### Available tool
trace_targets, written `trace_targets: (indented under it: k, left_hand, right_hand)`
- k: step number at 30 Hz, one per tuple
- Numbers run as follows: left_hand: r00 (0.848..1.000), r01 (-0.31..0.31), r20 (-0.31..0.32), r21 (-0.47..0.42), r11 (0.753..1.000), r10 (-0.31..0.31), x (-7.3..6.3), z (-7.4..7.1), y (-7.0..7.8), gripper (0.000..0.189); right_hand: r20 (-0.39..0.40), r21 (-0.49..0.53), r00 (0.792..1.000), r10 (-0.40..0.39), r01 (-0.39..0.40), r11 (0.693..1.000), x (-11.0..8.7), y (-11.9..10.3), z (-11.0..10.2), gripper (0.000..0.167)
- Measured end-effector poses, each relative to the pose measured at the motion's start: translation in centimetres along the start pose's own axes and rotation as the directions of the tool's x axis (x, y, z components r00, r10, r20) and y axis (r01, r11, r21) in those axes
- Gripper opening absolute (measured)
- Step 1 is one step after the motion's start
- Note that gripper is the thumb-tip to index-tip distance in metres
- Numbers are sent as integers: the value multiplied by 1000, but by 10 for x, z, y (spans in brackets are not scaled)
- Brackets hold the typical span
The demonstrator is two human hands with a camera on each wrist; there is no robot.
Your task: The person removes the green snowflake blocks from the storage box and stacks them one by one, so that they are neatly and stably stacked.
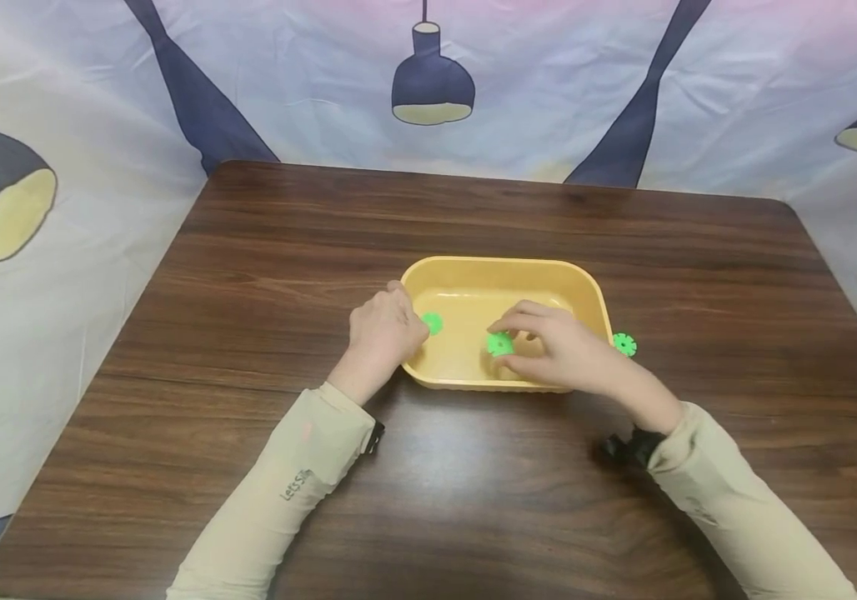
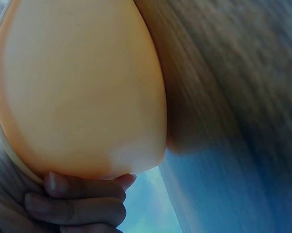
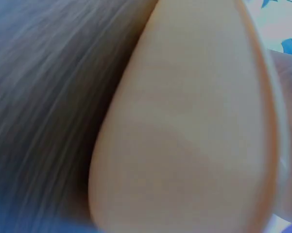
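A yellow plastic basin [image 1: 466,385] sits on the table. My left hand [image 1: 389,323] grips its left rim, with the fingers [image 2: 82,208] curled against the outside wall in the left wrist view. Just beside the left thumb, inside the basin, shows a green notched disc [image 1: 433,323]. Over the basin my right hand [image 1: 559,346] pinches a second green notched disc [image 1: 499,343] between thumb and fingers. The right wrist view holds mostly the basin's outer wall [image 3: 184,126], and the right hand's fingers are hidden behind its rim.
Another green notched disc [image 1: 624,344] lies on the table against the basin's right side. The brown wood-grain table [image 1: 308,242] reaches back to a cloth backdrop [image 1: 338,92] printed with lamps.
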State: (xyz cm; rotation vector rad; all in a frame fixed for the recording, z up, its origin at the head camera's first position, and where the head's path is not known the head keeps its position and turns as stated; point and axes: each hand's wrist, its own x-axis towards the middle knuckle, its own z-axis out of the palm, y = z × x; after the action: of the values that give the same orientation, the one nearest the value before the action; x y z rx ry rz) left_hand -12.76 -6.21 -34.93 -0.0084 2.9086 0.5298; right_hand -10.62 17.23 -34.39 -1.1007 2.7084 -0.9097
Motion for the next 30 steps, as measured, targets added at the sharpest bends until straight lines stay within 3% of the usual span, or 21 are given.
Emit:
trace_targets:
  k: [5,9,14,19,25,30]
  left_hand:
    - [1000,-2,16,-14,1000,2,1,0,3,36]
    - [1000,3,26,-2,1000,-3,1,0,3,42]
    - [1000,3,20,6,1000,-3,1,-1,0,47]
    - [1000,-10,4,1,1000,10,0,-1,0,52]
    - [1000,-6,-4,4,1000,6,0,0,1,42]
    - [1000,-13,-15,-1,1000,13,0,0,0,34]
  right_hand:
    - [-141,-42,990,31,-37,998,-32,8,-24,34]
    - [-255,-105,961,103,-134,985,-55,16,-44,37]
    - [-323,-137,925,199,-253,958,-76,31,-63,40]
    - [-329,-213,906,268,-347,913,-94,52,-64,39]
    - [-290,-247,918,272,-346,905,-101,69,-53,36]
    - [-196,-250,930,312,-355,901,-99,74,-48,34]
